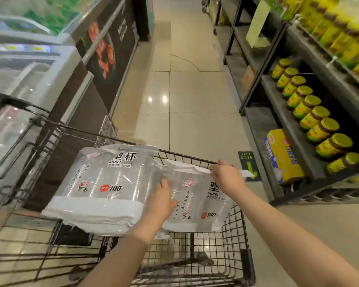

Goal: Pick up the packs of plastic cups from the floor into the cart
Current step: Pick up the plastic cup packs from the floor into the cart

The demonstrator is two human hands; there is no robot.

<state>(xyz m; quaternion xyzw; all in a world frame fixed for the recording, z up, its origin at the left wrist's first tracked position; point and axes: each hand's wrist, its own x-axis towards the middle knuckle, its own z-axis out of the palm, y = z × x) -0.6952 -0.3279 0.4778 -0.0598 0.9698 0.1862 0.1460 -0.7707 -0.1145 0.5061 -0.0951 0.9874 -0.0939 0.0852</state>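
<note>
Low in the centre of the frame, two clear packs of plastic cups lie side by side across the black wire cart, each printed with black characters and a red "100" badge, with a white band along the near edge. The left pack rests over the basket's far left; the right pack touches it. The left hand lies flat on the right pack's face, fingers spread narrowly; the right hand pinches that pack's white top flap. At right, shelves carry yellow-lidded jars and a yellow box. A freezer case fills the upper left.
</note>
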